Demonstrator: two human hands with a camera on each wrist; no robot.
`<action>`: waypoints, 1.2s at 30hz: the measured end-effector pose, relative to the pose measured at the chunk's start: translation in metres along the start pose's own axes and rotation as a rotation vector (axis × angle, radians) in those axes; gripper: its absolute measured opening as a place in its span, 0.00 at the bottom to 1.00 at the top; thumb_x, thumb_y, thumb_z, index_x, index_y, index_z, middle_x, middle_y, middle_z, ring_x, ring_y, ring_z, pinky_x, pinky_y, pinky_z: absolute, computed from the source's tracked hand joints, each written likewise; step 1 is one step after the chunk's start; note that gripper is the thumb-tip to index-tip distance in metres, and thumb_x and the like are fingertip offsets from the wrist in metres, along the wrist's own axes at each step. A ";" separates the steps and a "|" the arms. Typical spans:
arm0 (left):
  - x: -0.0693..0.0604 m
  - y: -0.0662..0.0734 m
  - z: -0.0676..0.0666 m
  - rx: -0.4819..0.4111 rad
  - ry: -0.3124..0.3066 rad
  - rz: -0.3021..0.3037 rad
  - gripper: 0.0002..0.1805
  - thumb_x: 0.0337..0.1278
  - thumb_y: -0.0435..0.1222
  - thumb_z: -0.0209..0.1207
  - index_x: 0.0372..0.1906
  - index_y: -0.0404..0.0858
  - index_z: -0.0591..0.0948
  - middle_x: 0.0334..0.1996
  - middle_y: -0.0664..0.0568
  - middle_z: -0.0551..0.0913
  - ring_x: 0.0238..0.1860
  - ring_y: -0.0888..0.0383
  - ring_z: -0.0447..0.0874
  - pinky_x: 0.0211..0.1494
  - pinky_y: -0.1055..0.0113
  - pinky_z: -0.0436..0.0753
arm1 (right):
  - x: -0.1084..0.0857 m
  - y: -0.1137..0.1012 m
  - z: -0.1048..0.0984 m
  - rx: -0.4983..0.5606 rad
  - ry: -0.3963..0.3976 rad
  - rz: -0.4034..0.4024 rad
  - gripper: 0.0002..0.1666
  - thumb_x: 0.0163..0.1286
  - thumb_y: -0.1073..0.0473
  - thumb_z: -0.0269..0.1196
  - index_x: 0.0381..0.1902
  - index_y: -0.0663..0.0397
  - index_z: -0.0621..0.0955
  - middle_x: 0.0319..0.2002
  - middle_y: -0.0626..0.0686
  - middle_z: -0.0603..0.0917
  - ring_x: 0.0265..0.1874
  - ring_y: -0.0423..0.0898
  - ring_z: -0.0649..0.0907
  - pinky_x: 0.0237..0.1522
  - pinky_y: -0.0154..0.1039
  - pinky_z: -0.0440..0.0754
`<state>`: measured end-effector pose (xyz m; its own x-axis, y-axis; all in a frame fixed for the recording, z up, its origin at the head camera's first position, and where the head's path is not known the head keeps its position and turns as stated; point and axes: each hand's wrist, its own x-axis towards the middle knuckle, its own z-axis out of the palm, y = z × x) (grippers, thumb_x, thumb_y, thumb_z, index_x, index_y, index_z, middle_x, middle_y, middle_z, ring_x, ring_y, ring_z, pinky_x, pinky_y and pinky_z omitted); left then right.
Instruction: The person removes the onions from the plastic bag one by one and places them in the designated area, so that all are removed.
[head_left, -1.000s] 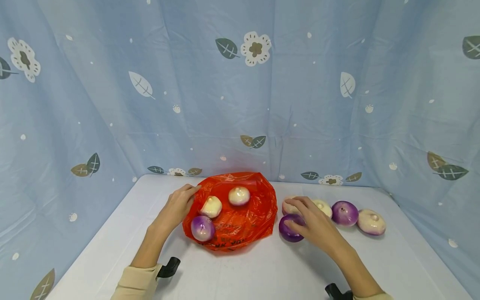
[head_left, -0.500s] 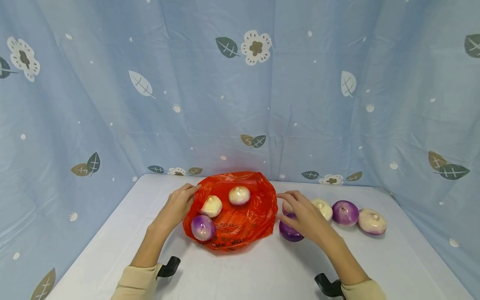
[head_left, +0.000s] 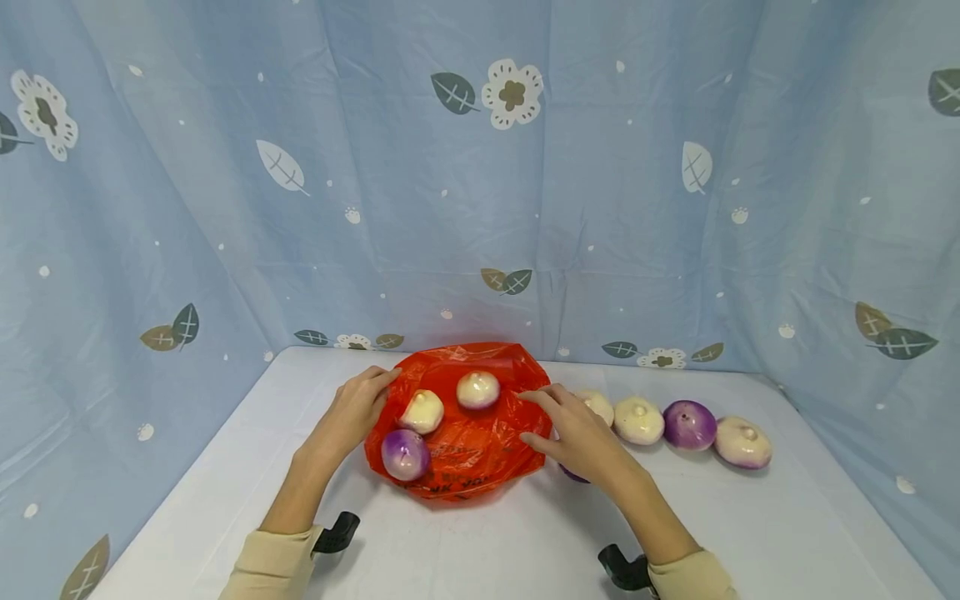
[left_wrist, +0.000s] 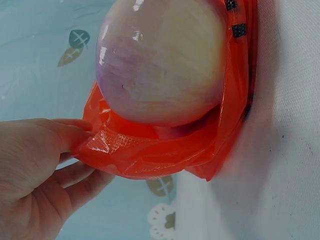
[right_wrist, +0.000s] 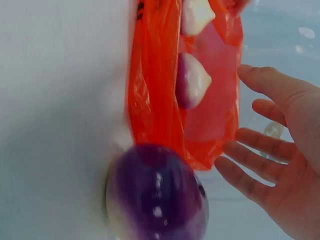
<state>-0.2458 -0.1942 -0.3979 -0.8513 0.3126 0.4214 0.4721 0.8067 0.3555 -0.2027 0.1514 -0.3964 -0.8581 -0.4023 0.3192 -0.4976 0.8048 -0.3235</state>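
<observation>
A red plastic bag [head_left: 480,442] lies spread on the white table, its mouth facing up. Inside it are a purple onion [head_left: 406,455], a whitish onion [head_left: 422,412] and another whitish onion [head_left: 477,390]. My left hand [head_left: 357,412] pinches the bag's left rim, thumb on one side of the film and fingers behind it in the left wrist view. Over the bag's right rim hovers my right hand [head_left: 576,433], fingers spread and holding nothing. Below that hand a dark purple onion [right_wrist: 157,195] sits on the table just outside the bag, mostly covered in the head view.
To the right of the bag stand more onions in a row: a partly hidden pale one [head_left: 597,406], a whitish one [head_left: 638,420], a purple one [head_left: 690,425] and a pale one [head_left: 742,442]. A blue patterned curtain [head_left: 420,208] hangs behind the table.
My right hand has moved left, from above the dark purple onion to over the bag's right rim, uncovering more of the pale onions. My left hand and the bag stay put.
</observation>
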 end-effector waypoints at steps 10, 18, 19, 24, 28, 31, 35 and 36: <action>0.001 0.001 -0.001 -0.001 -0.007 -0.003 0.20 0.59 0.24 0.59 0.58 0.31 0.80 0.45 0.41 0.84 0.47 0.45 0.85 0.52 0.51 0.86 | 0.005 -0.022 0.018 0.045 -0.022 -0.046 0.32 0.60 0.45 0.71 0.61 0.42 0.76 0.52 0.51 0.81 0.51 0.49 0.82 0.56 0.50 0.82; 0.000 0.002 0.000 0.000 -0.014 -0.007 0.21 0.59 0.24 0.60 0.59 0.31 0.79 0.45 0.41 0.84 0.46 0.45 0.86 0.51 0.51 0.86 | 0.003 -0.037 0.036 0.056 -0.090 -0.057 0.31 0.63 0.42 0.67 0.62 0.42 0.75 0.53 0.50 0.80 0.51 0.48 0.82 0.54 0.49 0.85; 0.000 0.002 0.000 -0.001 -0.015 -0.008 0.21 0.59 0.24 0.60 0.59 0.31 0.79 0.45 0.41 0.84 0.46 0.45 0.85 0.51 0.51 0.86 | 0.003 -0.039 0.038 0.051 -0.095 -0.061 0.31 0.63 0.42 0.67 0.62 0.42 0.75 0.53 0.50 0.80 0.52 0.48 0.82 0.55 0.48 0.84; 0.000 0.002 -0.001 0.002 -0.013 -0.003 0.21 0.59 0.24 0.59 0.59 0.30 0.79 0.45 0.41 0.84 0.46 0.45 0.85 0.52 0.51 0.86 | 0.002 -0.048 0.047 0.058 -0.121 -0.069 0.31 0.64 0.42 0.66 0.63 0.42 0.75 0.51 0.50 0.80 0.50 0.46 0.82 0.53 0.47 0.85; 0.000 0.001 -0.001 0.003 -0.009 0.003 0.20 0.59 0.24 0.59 0.58 0.30 0.79 0.45 0.41 0.84 0.46 0.45 0.85 0.52 0.51 0.86 | 0.004 -0.057 0.052 0.080 -0.146 -0.053 0.32 0.65 0.41 0.66 0.64 0.40 0.74 0.52 0.49 0.79 0.50 0.45 0.81 0.52 0.47 0.85; 0.000 0.001 -0.001 -0.001 -0.008 0.001 0.20 0.59 0.24 0.59 0.58 0.30 0.80 0.45 0.41 0.84 0.46 0.45 0.86 0.51 0.51 0.86 | 0.006 -0.063 0.056 0.084 -0.149 -0.047 0.32 0.65 0.40 0.65 0.64 0.38 0.73 0.53 0.48 0.78 0.52 0.46 0.81 0.53 0.48 0.85; -0.001 0.001 -0.001 -0.006 -0.009 -0.003 0.20 0.59 0.24 0.59 0.58 0.30 0.80 0.45 0.40 0.84 0.46 0.44 0.86 0.51 0.51 0.86 | 0.008 -0.070 0.062 0.096 -0.151 -0.044 0.32 0.65 0.40 0.65 0.64 0.36 0.72 0.54 0.48 0.78 0.53 0.46 0.81 0.53 0.50 0.85; -0.001 0.001 -0.001 -0.006 -0.008 -0.003 0.20 0.59 0.24 0.59 0.58 0.30 0.80 0.45 0.40 0.84 0.46 0.44 0.86 0.51 0.51 0.86 | 0.009 -0.071 0.063 0.103 -0.154 -0.042 0.32 0.65 0.39 0.65 0.64 0.35 0.72 0.54 0.48 0.78 0.53 0.46 0.81 0.53 0.50 0.85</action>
<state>-0.2444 -0.1936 -0.3972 -0.8547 0.3141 0.4133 0.4707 0.8047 0.3618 -0.1830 0.0626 -0.4269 -0.8417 -0.5026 0.1971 -0.5368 0.7402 -0.4049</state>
